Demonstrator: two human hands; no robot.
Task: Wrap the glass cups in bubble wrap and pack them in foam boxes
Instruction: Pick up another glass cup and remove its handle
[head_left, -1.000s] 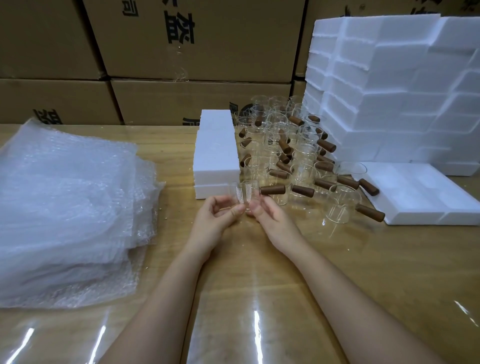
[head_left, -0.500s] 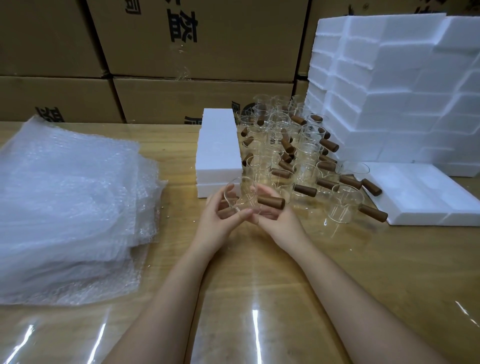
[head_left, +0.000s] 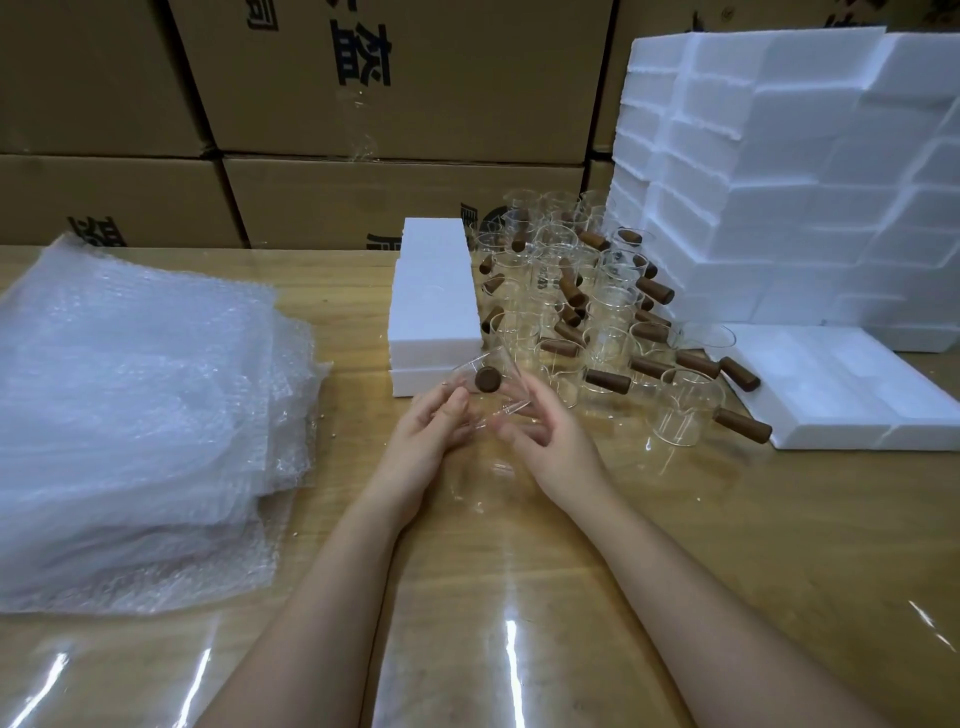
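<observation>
Between both hands, just above the table's middle, sits a clear glass cup (head_left: 487, 382) with a brown wooden handle that points toward me. My left hand (head_left: 434, 434) grips its left side and my right hand (head_left: 540, 431) holds its right side, fingers curled round the glass. Several more glass cups (head_left: 582, 306) with wooden handles stand crowded behind. A thick stack of bubble wrap sheets (head_left: 135, 405) lies at the left. A closed white foam box (head_left: 435, 291) stands just beyond my hands, and an open foam tray (head_left: 852, 384) lies at the right.
A tall pile of white foam boxes (head_left: 789, 176) rises at the back right. Brown cardboard cartons (head_left: 322, 130) wall off the back of the wooden table (head_left: 727, 545). Shiny clear film covers the near tabletop.
The cup has been turned in my hands: its handle pointed right half a second ago and now points toward me. Both hands have stayed around it.
</observation>
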